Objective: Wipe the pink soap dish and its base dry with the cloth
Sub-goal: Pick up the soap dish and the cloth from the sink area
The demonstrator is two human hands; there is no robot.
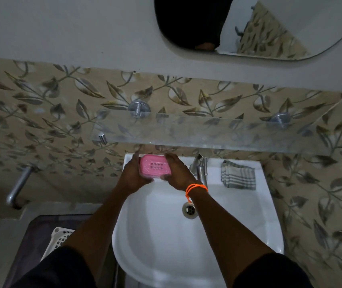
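Held over the back rim of the white ceramic basin (238,225) at 12 o'clock: the pink plastic soap dish with slotted top (155,167), gripped at its ends by left hand (133,173) and right hand (177,173), fingers curled round it. Likely slippery if wet, so liable to drop into the bowl or part from its base; grey-striped folded cloth (238,175) untouched at 3 o'clock, beyond the chrome tap (200,165).

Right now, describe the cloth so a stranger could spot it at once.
Find the white sink under the glass shelf. On its back ledge, right of the chrome tap, lies the cloth. It is folded, grey with pale stripes, and the only fabric there; neither hand touches it.
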